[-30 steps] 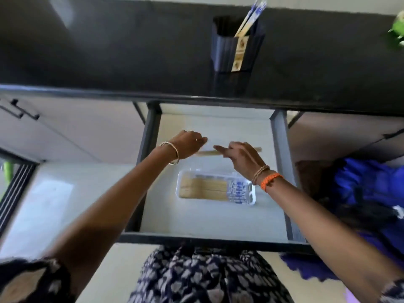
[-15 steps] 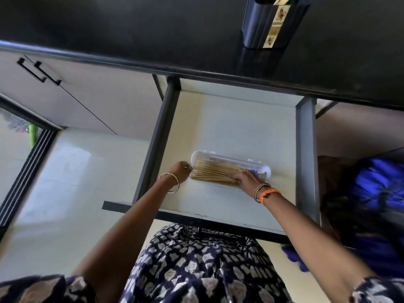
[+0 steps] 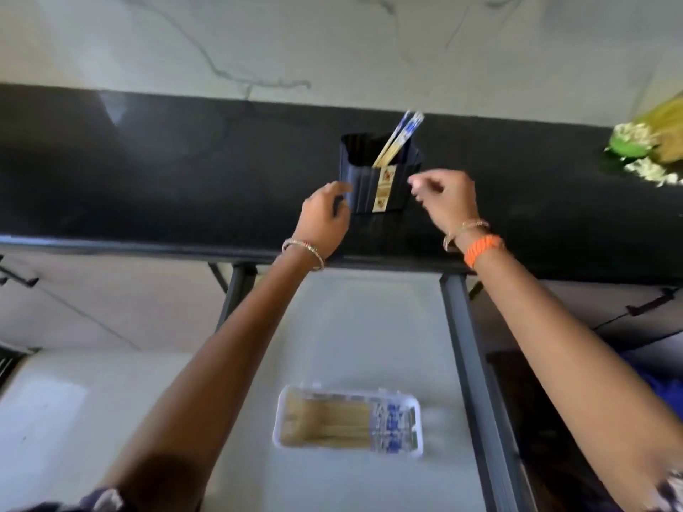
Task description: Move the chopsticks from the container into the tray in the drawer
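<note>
A dark ribbed container (image 3: 364, 188) stands on the black countertop (image 3: 148, 171). A few chopsticks (image 3: 397, 142) with blue-patterned tops lean out of it to the right. My left hand (image 3: 323, 218) holds the container's left side, thumb against its wall. My right hand (image 3: 445, 201) hovers just right of the container with loosely curled fingers, holding nothing. Below, in the open drawer (image 3: 467, 345), a clear tray (image 3: 278, 430) holds several chopsticks (image 3: 329, 423) lying side by side.
A green and yellow bundle (image 3: 645, 147) lies at the countertop's far right. Cabinet doors with dark handles (image 3: 650, 304) flank the drawer. Blue cloth (image 3: 661, 393) shows low at the right. A pale marbled wall (image 3: 332, 46) rises behind the counter.
Both hands have left the tray in the drawer and risen to the container on the countertop. The chopsticks they carried now lie in the tray. The view has tilted up.
</note>
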Tool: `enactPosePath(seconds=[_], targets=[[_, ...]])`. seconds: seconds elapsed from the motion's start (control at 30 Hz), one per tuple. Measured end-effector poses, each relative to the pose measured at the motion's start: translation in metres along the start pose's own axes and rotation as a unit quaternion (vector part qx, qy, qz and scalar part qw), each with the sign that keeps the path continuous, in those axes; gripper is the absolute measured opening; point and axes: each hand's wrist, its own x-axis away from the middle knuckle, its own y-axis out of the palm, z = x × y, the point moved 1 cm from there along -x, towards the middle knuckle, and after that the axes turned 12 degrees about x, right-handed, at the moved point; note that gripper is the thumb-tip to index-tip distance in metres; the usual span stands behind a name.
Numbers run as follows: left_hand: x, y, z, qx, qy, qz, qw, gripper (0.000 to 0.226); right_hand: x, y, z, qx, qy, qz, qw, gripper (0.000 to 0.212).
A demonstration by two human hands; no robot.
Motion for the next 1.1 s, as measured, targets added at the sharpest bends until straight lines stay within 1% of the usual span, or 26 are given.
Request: enactPosePath(seconds=[0.07, 0.13, 0.2, 0.27, 0.3, 0.33, 0.37, 0.43, 0.5, 0.63, 0.7, 0.77, 0.83, 0.9, 1.0, 1.03, 1.1], targets=[[-0.042, 0.006, 0.013, -0.019, 0.014, -0.004, 1.0, 0.035, -0.059, -0.007, 0.006, -0.037, 0.079, 0.039, 0.995, 0.02], [-0.074, 0.013, 0.01, -0.049, 0.013, -0.008, 0.999, 0.037, -0.106, -0.002, 0.017, -0.047, 0.145, 0.049, 0.987, 0.024], [-0.098, 0.023, -0.002, -0.078, 0.011, -0.004, 0.997, 0.036, -0.141, 0.011, 0.029, -0.033, 0.176, 0.039, 0.983, 0.029], [-0.111, 0.032, -0.017, -0.09, 0.0, 0.016, 0.996, 0.035, -0.163, 0.029, 0.038, -0.052, 0.209, 0.012, 0.977, 0.036], [-0.113, 0.034, -0.022, -0.084, -0.007, 0.028, 0.996, 0.033, -0.169, 0.037, 0.042, -0.071, 0.225, -0.002, 0.972, 0.037], [-0.116, 0.036, -0.027, -0.076, -0.012, 0.042, 0.996, 0.032, -0.175, 0.044, 0.045, -0.096, 0.241, -0.01, 0.966, 0.033], [-0.118, 0.038, -0.031, -0.07, -0.009, 0.052, 0.996, 0.031, -0.18, 0.05, 0.048, -0.124, 0.256, -0.009, 0.959, 0.029], [-0.121, 0.04, -0.035, -0.072, 0.008, 0.061, 0.996, 0.03, -0.189, 0.057, 0.054, -0.185, 0.28, 0.009, 0.942, 0.029], [-0.122, 0.039, -0.036, -0.072, 0.017, 0.064, 0.995, 0.03, -0.195, 0.061, 0.057, -0.224, 0.291, 0.021, 0.93, 0.03], [-0.122, 0.038, -0.031, -0.071, 0.018, 0.071, 0.995, 0.03, -0.198, 0.057, 0.058, -0.223, 0.292, 0.027, 0.93, 0.028], [-0.119, 0.036, -0.027, -0.071, 0.026, 0.075, 0.994, 0.031, -0.195, 0.045, 0.05, -0.214, 0.286, 0.06, 0.932, 0.028], [-0.115, 0.032, -0.018, -0.06, 0.039, 0.076, 0.995, 0.032, -0.19, 0.022, 0.039, -0.209, 0.271, 0.111, 0.933, 0.03], [-0.111, 0.028, -0.007, -0.05, 0.054, 0.078, 0.994, 0.034, -0.182, -0.008, 0.026, -0.223, 0.264, 0.164, 0.924, 0.03], [-0.101, 0.023, 0.007, -0.037, 0.074, 0.09, 0.992, 0.035, -0.166, -0.042, 0.015, -0.267, 0.28, 0.204, 0.899, 0.024], [-0.074, 0.015, 0.017, 0.005, 0.083, 0.146, 0.986, 0.036, -0.12, -0.073, 0.009, -0.38, 0.325, 0.234, 0.834, 0.025], [-0.059, 0.013, 0.016, 0.03, 0.067, 0.174, 0.982, 0.036, -0.097, -0.075, 0.009, -0.414, 0.344, 0.236, 0.809, 0.023], [-0.019, 0.01, 0.0, 0.093, 0.005, 0.225, 0.97, 0.037, -0.042, -0.066, 0.013, -0.458, 0.398, 0.227, 0.762, 0.022]])
